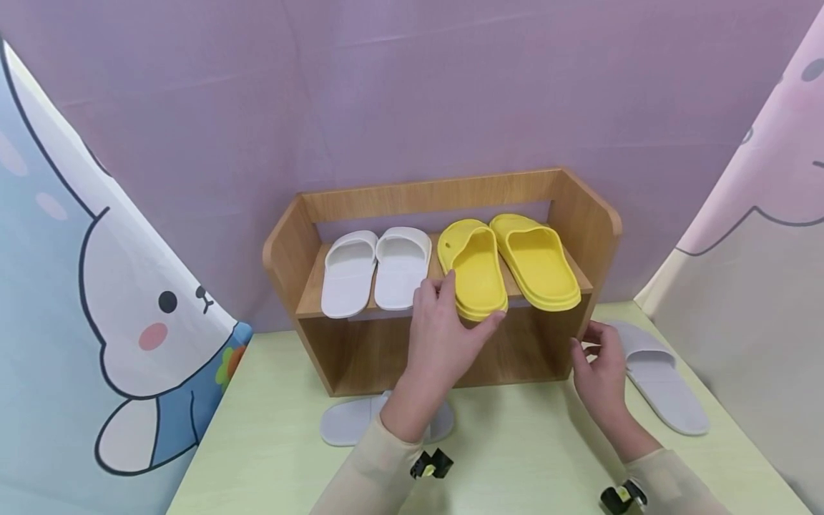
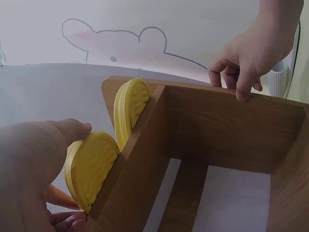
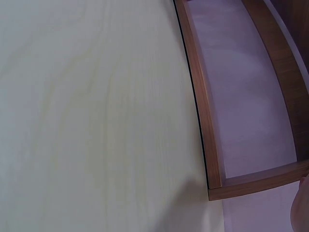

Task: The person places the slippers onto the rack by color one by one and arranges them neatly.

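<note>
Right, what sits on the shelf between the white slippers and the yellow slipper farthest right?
The other yellow slipper, held by the left hand, plus a narrow strip of bare shelf beside the white pair; the head view shows this.

The left hand (image 1: 440, 340) grips the near end of the left yellow slipper (image 1: 484, 286), which sits beside its mate (image 1: 541, 268) and two white slippers (image 1: 403, 279) on a wooden shoe rack (image 1: 431, 200). The right hand (image 1: 601, 375) holds the rack's right side. Grey slippers lie on the desk (image 1: 508, 458): one (image 1: 347, 420) in front, partly hidden, one (image 1: 669, 390) to the right.
</note>
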Available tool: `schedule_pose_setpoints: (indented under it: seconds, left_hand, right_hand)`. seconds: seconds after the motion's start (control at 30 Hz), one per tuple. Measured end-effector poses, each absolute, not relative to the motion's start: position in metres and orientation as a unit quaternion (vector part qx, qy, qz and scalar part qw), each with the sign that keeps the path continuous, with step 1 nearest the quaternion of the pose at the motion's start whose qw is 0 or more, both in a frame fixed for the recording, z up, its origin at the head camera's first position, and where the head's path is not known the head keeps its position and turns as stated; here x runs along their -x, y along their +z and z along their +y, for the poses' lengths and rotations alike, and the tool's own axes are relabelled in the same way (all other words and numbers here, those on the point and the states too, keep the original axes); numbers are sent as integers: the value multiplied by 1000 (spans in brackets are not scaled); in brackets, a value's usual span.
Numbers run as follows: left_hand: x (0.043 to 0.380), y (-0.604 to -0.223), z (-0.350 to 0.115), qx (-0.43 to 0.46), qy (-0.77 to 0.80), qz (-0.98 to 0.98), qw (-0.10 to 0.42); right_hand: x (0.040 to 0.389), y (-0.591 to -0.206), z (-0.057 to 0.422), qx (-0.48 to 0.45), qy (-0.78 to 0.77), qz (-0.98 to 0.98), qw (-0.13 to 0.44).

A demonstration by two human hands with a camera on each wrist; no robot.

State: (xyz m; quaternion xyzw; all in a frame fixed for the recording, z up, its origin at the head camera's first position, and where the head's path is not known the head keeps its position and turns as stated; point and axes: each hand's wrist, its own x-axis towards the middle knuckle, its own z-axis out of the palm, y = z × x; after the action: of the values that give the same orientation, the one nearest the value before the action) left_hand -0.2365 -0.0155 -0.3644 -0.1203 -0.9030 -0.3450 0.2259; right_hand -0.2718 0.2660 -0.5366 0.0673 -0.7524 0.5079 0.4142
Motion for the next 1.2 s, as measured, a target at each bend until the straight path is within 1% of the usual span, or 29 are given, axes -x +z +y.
schedule_pose_setpoints:
  seconds: [0.2,0.53,0.73,0.9,1.13,1.2]
  left_hand:
    - [234,-363,-17,125,-340,-905,224]
    - [233,-365,-19,146,-341,-899,233]
    - [228,-365,-24,153,-354,-893,232]
    - [220,-365,-32,157,-368,-891,215]
    - [208,-370,-52,188,-387,-880,201]
    - [205,-372,-59,199,-397,-874,196]
  right_hand:
    - [268,-530,261,-64,507,-752,416]
    - [251,-502,247,-78,520,-742,416]
    - [251,-501,247,-78,521,-742,413]
    - [251,-502,247,-78,522,-742,413]
    - [251,-502,247,-76,521,-742,415]
    - [256,-509,250,-75,518,-743,417]
